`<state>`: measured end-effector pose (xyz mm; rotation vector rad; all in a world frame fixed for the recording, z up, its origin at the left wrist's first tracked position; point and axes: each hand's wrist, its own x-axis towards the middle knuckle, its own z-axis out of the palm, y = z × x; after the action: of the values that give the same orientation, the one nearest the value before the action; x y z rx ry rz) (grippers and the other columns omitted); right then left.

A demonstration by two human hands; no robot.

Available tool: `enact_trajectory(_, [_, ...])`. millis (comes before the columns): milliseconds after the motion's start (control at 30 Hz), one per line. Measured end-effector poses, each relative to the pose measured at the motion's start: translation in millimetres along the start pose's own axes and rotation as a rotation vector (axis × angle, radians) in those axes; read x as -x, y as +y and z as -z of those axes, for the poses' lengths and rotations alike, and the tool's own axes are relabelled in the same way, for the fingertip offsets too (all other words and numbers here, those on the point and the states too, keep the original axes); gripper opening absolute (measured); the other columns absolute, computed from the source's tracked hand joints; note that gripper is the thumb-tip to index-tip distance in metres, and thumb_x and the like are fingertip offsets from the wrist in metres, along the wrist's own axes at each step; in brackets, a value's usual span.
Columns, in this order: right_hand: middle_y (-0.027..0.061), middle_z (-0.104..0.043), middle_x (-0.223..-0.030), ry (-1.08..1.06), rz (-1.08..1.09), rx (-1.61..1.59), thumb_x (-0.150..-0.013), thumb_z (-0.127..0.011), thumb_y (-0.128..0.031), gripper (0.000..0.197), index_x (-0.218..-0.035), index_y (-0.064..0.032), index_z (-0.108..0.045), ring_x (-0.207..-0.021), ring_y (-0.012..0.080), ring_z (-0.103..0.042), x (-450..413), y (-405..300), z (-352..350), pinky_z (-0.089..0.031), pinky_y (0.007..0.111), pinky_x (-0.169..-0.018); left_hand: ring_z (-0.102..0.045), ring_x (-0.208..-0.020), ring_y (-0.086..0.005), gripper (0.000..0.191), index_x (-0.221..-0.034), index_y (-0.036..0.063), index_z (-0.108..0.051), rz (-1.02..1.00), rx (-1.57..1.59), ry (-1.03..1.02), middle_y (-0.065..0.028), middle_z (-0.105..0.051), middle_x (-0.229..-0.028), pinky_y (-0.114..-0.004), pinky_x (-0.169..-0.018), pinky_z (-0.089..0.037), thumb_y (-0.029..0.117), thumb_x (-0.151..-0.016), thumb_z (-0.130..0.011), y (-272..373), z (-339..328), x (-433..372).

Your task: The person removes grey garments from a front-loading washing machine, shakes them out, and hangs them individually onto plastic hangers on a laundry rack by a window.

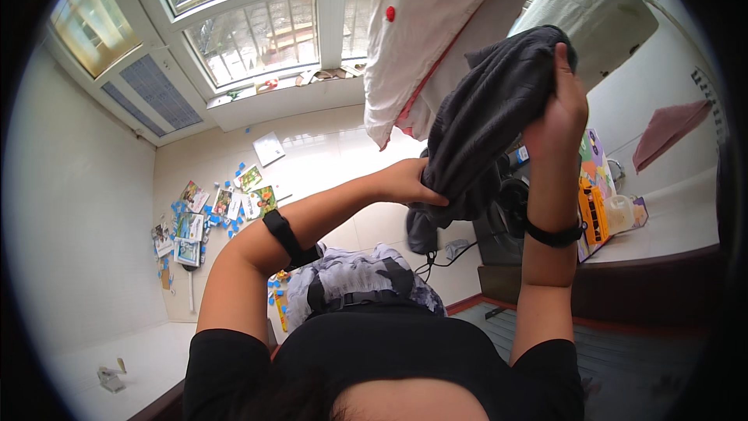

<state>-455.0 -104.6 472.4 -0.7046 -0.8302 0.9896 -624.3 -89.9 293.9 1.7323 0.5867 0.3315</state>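
Observation:
A dark grey piece of cloth point(488, 111), bunched in long folds, hangs between my two hands. My right hand point(558, 111) grips its upper end at the right, thumb pointing up. Lower and to the left, my left hand point(418, 184) holds the cloth's lower part between thumb and fingers. A darker end with cords point(429, 260) dangles beneath it; whether the cords belong to the cloth, I cannot tell. Behind the cloth hangs a white fabric point(421, 41) with red edging. Part of a black machine with a round door point(511, 204) shows below the cloth.
Books point(228, 202) and many small blue blocks point(216, 222) lie scattered on the tiled floor at the left. A yellow toy bus point(593, 210) and a plastic jug point(622, 210) stand on the counter at the right. A pink cloth point(669, 128) hangs beyond them. Barred windows point(251, 41) are ahead.

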Motion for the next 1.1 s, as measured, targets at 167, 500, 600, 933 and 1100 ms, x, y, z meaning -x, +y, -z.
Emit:
enact_trajectory(167, [0.0136, -0.063, -0.110, 0.106, 0.171, -0.103, -0.094, -0.053, -0.029, 0.033, -0.110, -0.0012, -0.058, -0.099, 0.0249, -0.062, 2.5, -50.5, 40.9, -0.049, 0.041, -0.090, -0.058, -0.101, -0.0346, 0.042, -0.110, 0.0057, -0.055, 0.024, -0.395, 0.523, -0.0207, -0.062, -0.103, -0.039, -0.086, -0.045, 0.006, -0.069, -0.061, -35.3, 32.5, 0.4])
enact_trajectory(500, [0.0172, -0.061, -0.112, 0.433, 0.174, 0.414, -0.094, -0.051, -0.034, 0.044, -0.115, 0.0048, -0.056, -0.101, 0.0278, -0.061, 46.6, -112.0, 179.7, -0.047, 0.037, -0.090, -0.065, -0.090, -0.0204, 0.027, -0.110, -0.0033, -0.059, -0.109, 0.674, 0.295, -0.0120, -0.065, -0.102, -0.033, -0.084, -0.052, 0.013, -0.088, -0.055, 1.9, 178.8, 44.7])
enact_trajectory(600, [0.0155, -0.065, -0.102, 0.311, -0.312, 1.574, -0.085, -0.063, -0.040, 0.050, -0.104, 0.0053, -0.060, -0.092, 0.0287, -0.062, 38.1, -83.2, 196.5, -0.047, 0.036, -0.082, -0.065, -0.092, -0.0230, 0.031, -0.109, -0.0062, -0.058, -0.120, 0.865, 0.011, -0.0166, -0.066, -0.101, -0.032, -0.086, -0.051, 0.015, -0.088, -0.052, 48.3, 178.5, 56.1])
enact_trajectory(933, [0.0051, -0.062, -0.093, -0.723, -0.236, 0.740, -0.084, -0.066, -0.021, 0.041, -0.116, 0.0010, -0.052, -0.086, 0.0104, -0.057, 29.1, 12.6, 19.7, -0.045, 0.024, -0.076, -0.062, -0.082, -0.0131, 0.029, -0.104, -0.0035, -0.062, 0.095, 0.068, -0.418, -0.0063, -0.065, -0.088, -0.026, -0.078, -0.050, 0.015, -0.082, -0.063, 147.5, 109.8, -11.7])
enact_trajectory(1100, [0.0056, -0.066, -0.082, -0.434, -0.297, 0.512, -0.088, -0.062, -0.018, 0.023, -0.096, 0.0027, -0.062, -0.070, 0.0095, -0.061, 20.5, -26.2, 13.5, -0.049, 0.022, -0.067, -0.058, -0.082, -0.0106, 0.032, -0.108, 0.0017, -0.061, -0.317, -0.156, 0.048, -0.0037, -0.064, -0.087, -0.025, -0.077, -0.047, 0.008, -0.076, -0.062, 72.8, 105.6, 9.9])
